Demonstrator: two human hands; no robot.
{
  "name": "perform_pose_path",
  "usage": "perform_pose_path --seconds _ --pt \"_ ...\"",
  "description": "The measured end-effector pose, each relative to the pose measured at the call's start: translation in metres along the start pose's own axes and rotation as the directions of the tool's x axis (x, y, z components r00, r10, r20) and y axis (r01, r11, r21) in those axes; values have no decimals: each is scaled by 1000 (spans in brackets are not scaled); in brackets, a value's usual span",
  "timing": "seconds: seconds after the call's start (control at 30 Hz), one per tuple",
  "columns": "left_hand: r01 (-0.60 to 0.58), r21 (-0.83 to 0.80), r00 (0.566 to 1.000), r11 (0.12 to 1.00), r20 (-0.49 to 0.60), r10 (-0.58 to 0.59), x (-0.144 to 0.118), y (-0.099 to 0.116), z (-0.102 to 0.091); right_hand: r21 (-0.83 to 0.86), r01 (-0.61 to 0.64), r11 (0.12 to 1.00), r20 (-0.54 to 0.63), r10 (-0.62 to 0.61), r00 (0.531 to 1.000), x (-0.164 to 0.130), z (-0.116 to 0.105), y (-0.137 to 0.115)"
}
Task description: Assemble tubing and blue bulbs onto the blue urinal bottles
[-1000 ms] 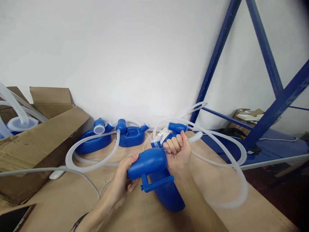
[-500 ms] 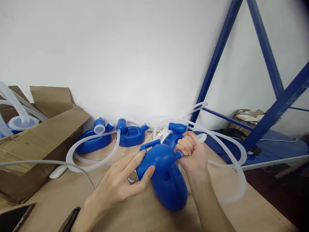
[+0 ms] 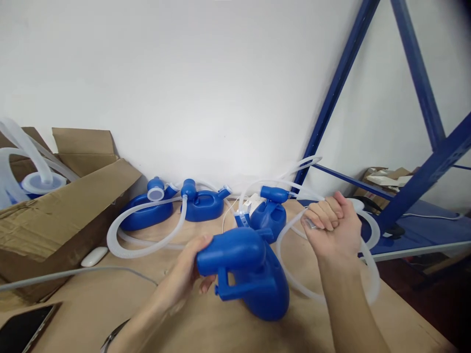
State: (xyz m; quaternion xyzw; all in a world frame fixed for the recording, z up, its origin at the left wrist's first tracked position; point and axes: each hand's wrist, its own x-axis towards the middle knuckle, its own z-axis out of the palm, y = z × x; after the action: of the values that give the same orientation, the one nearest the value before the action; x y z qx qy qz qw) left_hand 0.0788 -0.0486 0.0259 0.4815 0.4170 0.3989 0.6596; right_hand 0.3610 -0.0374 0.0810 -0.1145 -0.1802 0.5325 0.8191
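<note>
My left hand [image 3: 184, 279] grips the neck of a blue plastic bottle with a handle [image 3: 250, 272] that rests on the brown table [image 3: 91, 304]. My right hand [image 3: 333, 228] is raised to the right of the bottle, its fingers closed around a clear flexible tube [image 3: 294, 282] that loops down and around below the hand. The tube end is apart from the bottle's small spout [image 3: 268, 235].
Three more blue bottles [image 3: 147, 213] [image 3: 202, 206] [image 3: 268, 211] with clear hoses [image 3: 147, 247] lie at the back by the white wall. An open cardboard box [image 3: 62, 211] sits at left, a phone [image 3: 22, 331] at front left, a white mouse [image 3: 93, 256] nearby. Blue shelving [image 3: 415, 186] stands at right.
My right hand has pulled away to the right and upward from the bottle's spout, taking the clear tube with it. My left hand turned the bottle and now holds its neck.
</note>
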Motion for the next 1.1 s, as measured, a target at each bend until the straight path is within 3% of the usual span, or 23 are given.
perform_pose_path --seconds 0.13,0.23,0.33,0.43,0.5,0.57,0.63,0.83,0.9,0.97,1.0,1.1 --pt "-172 414 984 894 116 136 -5 -6 -18 -169 -172 970 -157 146 977 14 -32 -19" --pt "-153 572 988 806 70 138 -3 -22 -33 -483 -235 843 -279 106 954 22 -78 -33" --pt "-25 628 997 778 -37 61 9 -37 -46 -671 -294 681 -334 77 940 23 -127 -47" --pt "115 652 989 749 -142 -28 24 -45 -59 -816 -317 483 -334 55 941 20 -161 -57" --pt "132 694 989 707 -135 -52 33 -48 -65 -844 -296 448 -305 53 951 18 -173 -61" --pt "102 732 995 674 -90 -53 41 -53 -70 -837 -274 474 -293 36 955 18 -180 -65" --pt "86 750 996 656 -78 -42 47 -58 -73 -863 -270 426 -307 -17 952 19 -185 -68" --pt "14 793 997 609 -61 56 60 -66 -67 -932 -359 55 -361 -233 903 22 -201 -92" --pt "-32 804 996 594 -24 86 63 -66 -62 -899 -367 -240 -291 -301 908 21 -202 -102" --pt "-71 811 994 580 12 105 66 -67 -56 -763 -337 -551 -205 -289 935 19 -199 -109" --pt "-88 814 993 574 28 112 67 -67 -52 -690 -316 -651 -191 -258 947 18 -197 -110" --pt "-121 822 989 556 51 139 67 -70 -41 -614 -262 -745 -255 -127 959 16 -190 -107"
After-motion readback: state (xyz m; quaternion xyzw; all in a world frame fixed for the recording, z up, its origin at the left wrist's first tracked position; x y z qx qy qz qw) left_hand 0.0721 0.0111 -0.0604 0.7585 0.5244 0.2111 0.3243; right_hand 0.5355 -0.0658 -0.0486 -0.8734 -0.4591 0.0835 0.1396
